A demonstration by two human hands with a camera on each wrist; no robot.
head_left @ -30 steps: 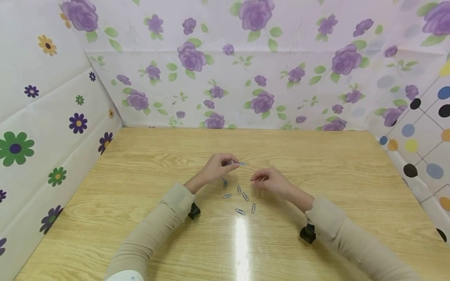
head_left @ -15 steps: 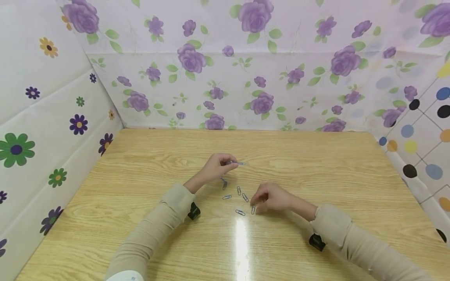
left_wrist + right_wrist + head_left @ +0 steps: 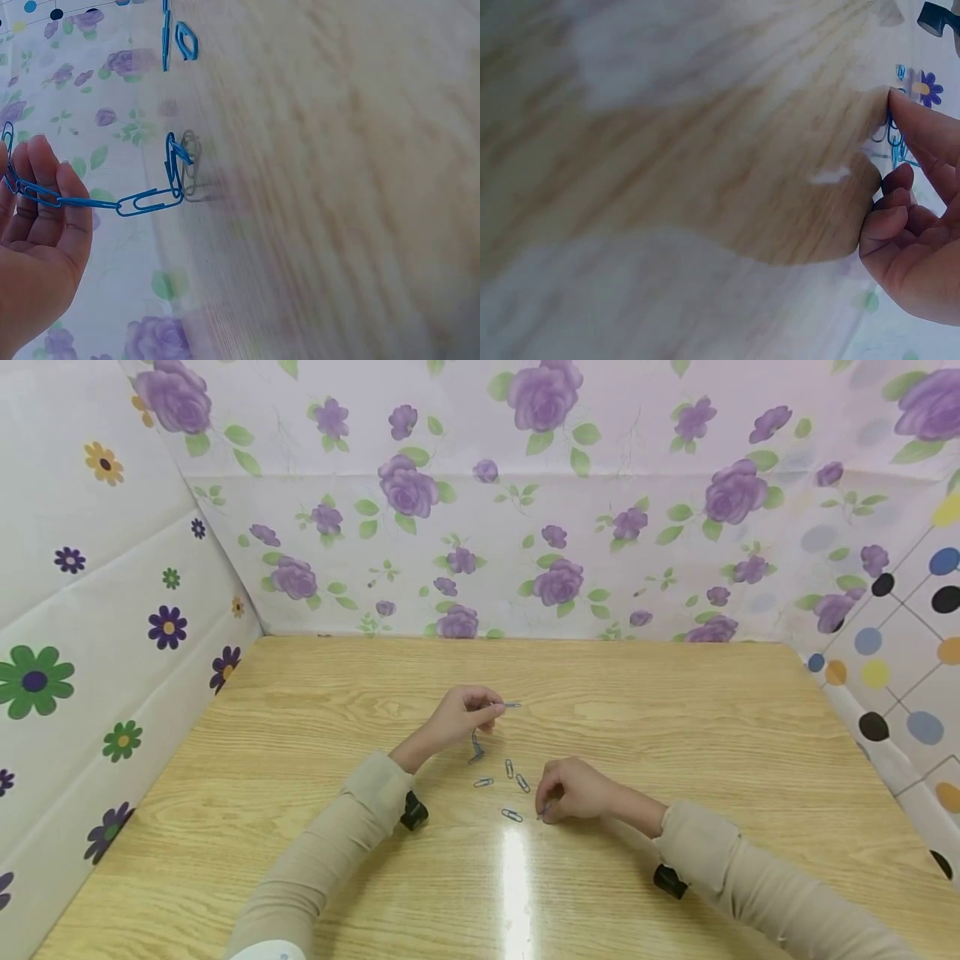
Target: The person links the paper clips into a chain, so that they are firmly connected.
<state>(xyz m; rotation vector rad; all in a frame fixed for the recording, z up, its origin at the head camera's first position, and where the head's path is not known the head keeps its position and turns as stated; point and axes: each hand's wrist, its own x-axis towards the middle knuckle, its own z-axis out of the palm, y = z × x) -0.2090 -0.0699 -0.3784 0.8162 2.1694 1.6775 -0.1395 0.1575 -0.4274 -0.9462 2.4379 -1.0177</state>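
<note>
My left hand (image 3: 459, 717) pinches a chain of linked blue paper clips above the table. One clip (image 3: 513, 704) sticks out past the fingertips, while the rest of the chain (image 3: 150, 202) hangs below, its lower end at or near the tabletop. Lower and to the right, my right hand (image 3: 576, 789) pinches a single paper clip (image 3: 541, 815) at the table surface; the fingers hide most of it. Between the hands lie loose paper clips: one upright in view (image 3: 509, 768), a slanted one (image 3: 522, 783), one at the left (image 3: 483, 782) and one nearer me (image 3: 512, 815).
The wood-grain table (image 3: 337, 693) has a bright light streak (image 3: 516, 885) towards its front. A flowered sheet (image 3: 480, 527) closes off the back, with patterned sheets at both sides. Wrist cameras sit under the left cuff (image 3: 414, 811) and right cuff (image 3: 670, 882).
My right hand has come down towards me and taken hold of the nearest clip on the right. The left hand stays almost in place with the chain, whose hanging end shifts slightly.
</note>
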